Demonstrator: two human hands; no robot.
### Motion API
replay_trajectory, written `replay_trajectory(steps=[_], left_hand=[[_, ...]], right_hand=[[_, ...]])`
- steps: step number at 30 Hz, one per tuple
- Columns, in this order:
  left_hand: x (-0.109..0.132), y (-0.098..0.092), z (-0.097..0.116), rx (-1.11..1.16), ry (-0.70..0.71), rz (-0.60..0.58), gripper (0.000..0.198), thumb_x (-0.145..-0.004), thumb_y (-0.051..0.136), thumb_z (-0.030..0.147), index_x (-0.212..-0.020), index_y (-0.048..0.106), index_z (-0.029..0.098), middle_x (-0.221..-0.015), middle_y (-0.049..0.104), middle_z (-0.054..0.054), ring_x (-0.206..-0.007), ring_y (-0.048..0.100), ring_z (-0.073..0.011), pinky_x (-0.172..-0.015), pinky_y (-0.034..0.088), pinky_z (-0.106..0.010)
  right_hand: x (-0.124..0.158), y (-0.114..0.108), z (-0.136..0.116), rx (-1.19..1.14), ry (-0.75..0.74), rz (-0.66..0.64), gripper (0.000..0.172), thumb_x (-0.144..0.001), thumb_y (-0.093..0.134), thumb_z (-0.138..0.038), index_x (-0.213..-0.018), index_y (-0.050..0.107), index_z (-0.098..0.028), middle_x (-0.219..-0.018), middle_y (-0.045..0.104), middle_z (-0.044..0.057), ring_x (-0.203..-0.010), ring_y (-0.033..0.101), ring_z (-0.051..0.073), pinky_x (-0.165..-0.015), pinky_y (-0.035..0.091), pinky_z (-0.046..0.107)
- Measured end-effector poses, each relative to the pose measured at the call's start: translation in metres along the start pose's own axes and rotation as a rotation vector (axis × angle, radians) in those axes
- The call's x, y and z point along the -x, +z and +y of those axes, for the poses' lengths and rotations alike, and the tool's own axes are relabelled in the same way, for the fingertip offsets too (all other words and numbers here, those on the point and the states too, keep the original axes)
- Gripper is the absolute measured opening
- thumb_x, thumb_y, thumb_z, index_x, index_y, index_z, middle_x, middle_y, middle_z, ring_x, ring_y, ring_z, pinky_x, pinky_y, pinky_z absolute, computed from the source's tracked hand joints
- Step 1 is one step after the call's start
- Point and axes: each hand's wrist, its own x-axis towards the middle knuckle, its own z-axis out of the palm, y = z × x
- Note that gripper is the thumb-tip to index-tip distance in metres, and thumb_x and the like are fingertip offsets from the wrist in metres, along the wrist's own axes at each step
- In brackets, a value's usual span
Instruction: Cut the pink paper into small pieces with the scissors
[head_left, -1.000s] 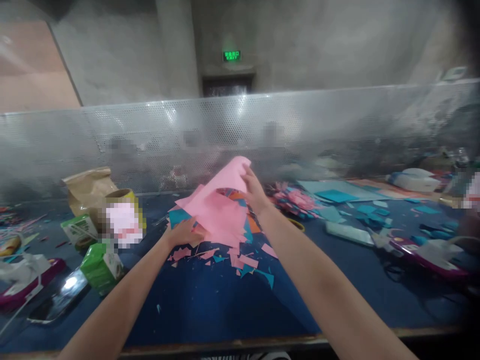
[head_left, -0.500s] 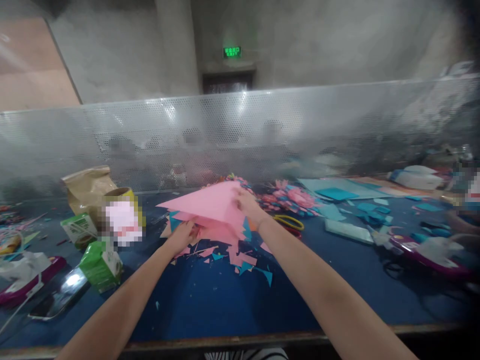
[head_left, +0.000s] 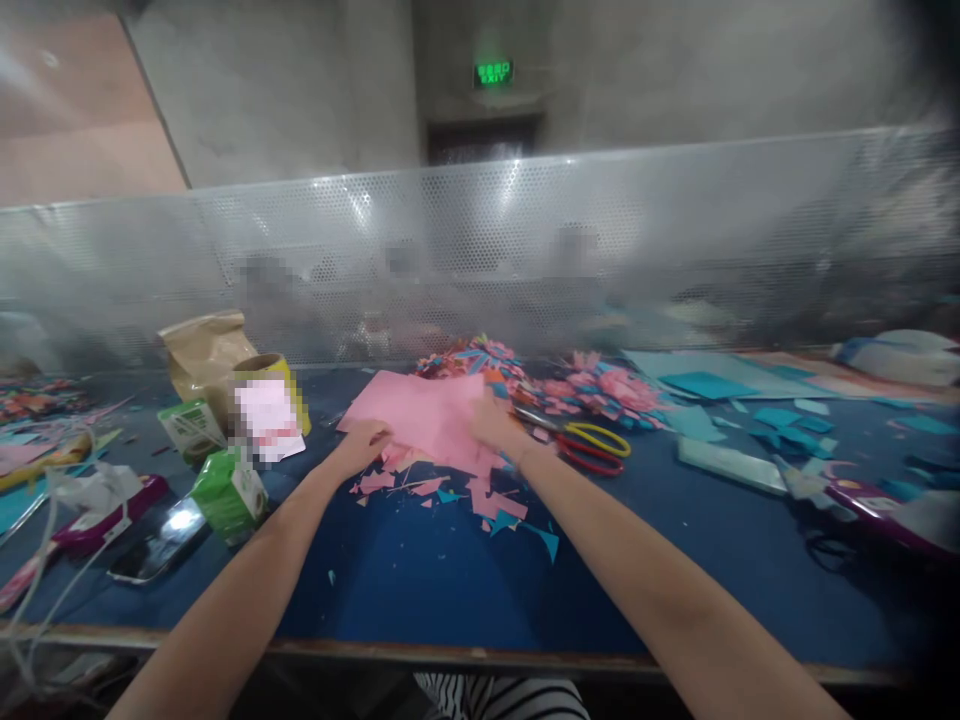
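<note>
A pink sheet of paper (head_left: 424, 410) lies between my hands over a spread of cut scraps. My left hand (head_left: 362, 447) is closed on its left lower edge, fingers curled. At its right side, my right hand (head_left: 495, 422) touches the sheet, its fingers smeared by motion. Pink and blue scraps (head_left: 491, 500) are scattered just below the sheet. Behind it rises a heap of pink, blue and orange cut pieces (head_left: 480, 358). Scissors with yellow and red handles (head_left: 596, 447) rest right of my right hand.
Left stand a brown paper bag (head_left: 206, 350), a yellow roll (head_left: 296, 400), green boxes (head_left: 229, 495) and a phone (head_left: 159, 540). Right are blue paper pieces (head_left: 709, 385), a pale block (head_left: 731, 465) and a purple tool (head_left: 877, 505). A perforated metal screen (head_left: 450, 230) runs behind.
The pink sheet has gone from a raised, pointed shape to lying flatter. The scissors show more fully. The view has shifted, moving the scene slightly right and up.
</note>
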Motion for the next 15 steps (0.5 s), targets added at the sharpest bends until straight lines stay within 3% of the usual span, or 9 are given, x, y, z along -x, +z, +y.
replay_trajectory(steps=[2,5,9,15], left_hand=[[0.004,0.003,0.004,-0.059,0.059,-0.068,0.028,-0.075,0.039,0.037,-0.082,0.057,0.017,-0.082,0.058,-0.005,-0.079,0.051,-0.0150,-0.074,0.038,-0.028],[0.008,0.006,0.014,-0.169,0.120,-0.103,0.035,-0.074,0.038,0.046,-0.080,0.056,0.017,-0.082,0.054,-0.006,-0.078,0.049,-0.0159,-0.072,0.037,-0.029],[0.009,0.008,0.021,-0.238,0.139,-0.128,0.033,-0.078,0.034,0.042,-0.078,0.055,0.017,-0.081,0.051,-0.007,-0.081,0.046,-0.0167,-0.076,0.034,-0.030],[0.005,0.011,0.014,-0.283,0.257,-0.162,0.024,-0.080,0.034,0.031,-0.084,0.053,0.017,-0.082,0.052,-0.006,-0.082,0.045,-0.0156,-0.077,0.033,-0.030]], right_hand=[[0.009,-0.002,-0.007,0.044,0.041,0.047,0.050,-0.066,0.047,-0.017,-0.115,0.042,-0.006,-0.125,0.033,0.021,-0.118,0.023,0.032,-0.091,0.022,0.045],[0.019,-0.005,-0.016,0.131,0.026,0.085,0.055,-0.068,0.046,-0.021,-0.122,0.035,-0.014,-0.136,0.013,0.015,-0.123,0.009,0.033,-0.092,0.018,0.047],[0.028,-0.007,-0.022,0.173,-0.037,0.020,0.043,-0.075,0.038,-0.022,-0.117,0.042,-0.018,-0.135,0.019,0.011,-0.123,0.014,0.030,-0.092,0.019,0.047],[0.029,-0.003,-0.017,0.181,-0.152,-0.066,0.041,-0.079,0.031,-0.016,-0.118,0.040,-0.019,-0.132,0.028,0.009,-0.119,0.027,0.020,-0.094,0.022,0.039]])
